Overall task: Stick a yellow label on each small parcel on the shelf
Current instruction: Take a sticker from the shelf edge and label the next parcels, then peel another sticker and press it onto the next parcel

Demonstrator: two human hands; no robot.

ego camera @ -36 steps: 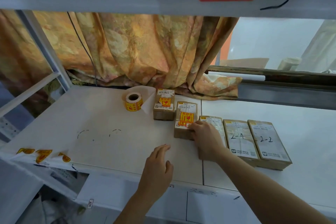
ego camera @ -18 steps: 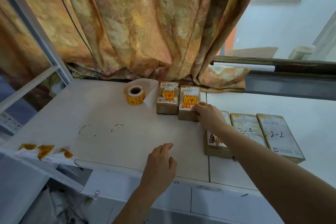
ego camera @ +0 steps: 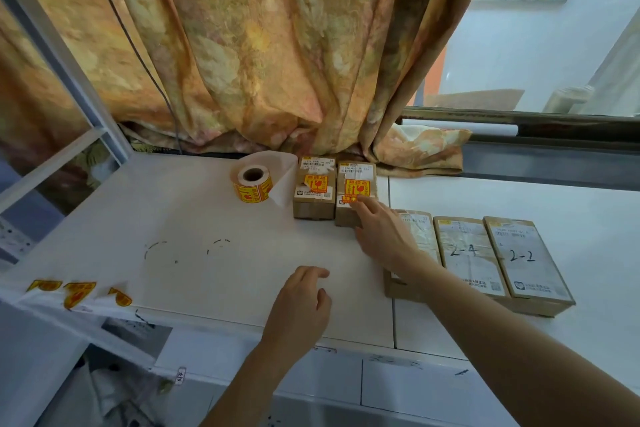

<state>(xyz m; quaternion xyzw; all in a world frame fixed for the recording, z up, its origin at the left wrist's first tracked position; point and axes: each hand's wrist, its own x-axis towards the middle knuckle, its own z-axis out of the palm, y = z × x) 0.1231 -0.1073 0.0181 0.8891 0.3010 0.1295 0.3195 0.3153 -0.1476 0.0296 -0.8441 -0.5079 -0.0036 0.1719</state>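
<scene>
Head view: right hand (ego camera: 379,236) touches labelled parcel (ego camera: 355,192).

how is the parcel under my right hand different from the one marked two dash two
The parcel under the right hand carries a yellow label; the 2-2 parcel has none. The first is shorter and lies at the back; the 2-2 parcel is longer and nearer. Both are brown cardboard.

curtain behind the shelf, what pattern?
Floral, in orange, gold and cream; the curtain shows in the head view.

My 1 camera sits on my head, looking forward and down, close over the shelf (ego camera: 207,218), toward the curtain (ego camera: 259,62) behind.
</scene>
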